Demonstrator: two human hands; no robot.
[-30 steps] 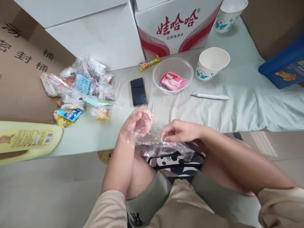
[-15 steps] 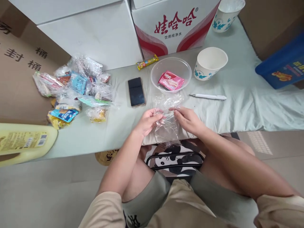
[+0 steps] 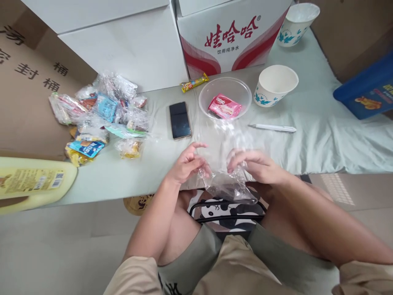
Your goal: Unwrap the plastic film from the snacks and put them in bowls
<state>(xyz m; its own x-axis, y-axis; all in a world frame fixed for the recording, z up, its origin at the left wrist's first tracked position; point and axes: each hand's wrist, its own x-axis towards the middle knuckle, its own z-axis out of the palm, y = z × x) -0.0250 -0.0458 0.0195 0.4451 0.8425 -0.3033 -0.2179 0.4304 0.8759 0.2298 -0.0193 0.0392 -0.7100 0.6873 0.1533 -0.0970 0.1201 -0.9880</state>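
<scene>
A thin clear plastic bag (image 3: 229,186) is stretched between my hands, just above the bench's front edge. My left hand (image 3: 187,166) pinches its left side between thumb and fingers, with the index finger stuck out. Curled over the bag's right side is my right hand (image 3: 253,164), slightly smeared by motion. Just beyond the hands stands a clear plastic bowl (image 3: 204,102) with a pink nabati wafer pack (image 3: 225,105) in it. A white pen-like tool (image 3: 273,128) lies to the bowl's right, and a black phone (image 3: 179,120) to its left.
Several bagged snacks (image 3: 107,108) are heaped at the left, near a pale yellow jug (image 3: 37,182). White cartons (image 3: 227,37) line the back, with a yellow snack stick (image 3: 195,82) before them. Paper cups (image 3: 274,88) and a blue container (image 3: 365,86) stand at the right.
My hands have moved apart and slightly toward me, spreading the plastic bag wider. My left index finger has straightened. The view has shifted slightly; the objects on the bench stay in place.
</scene>
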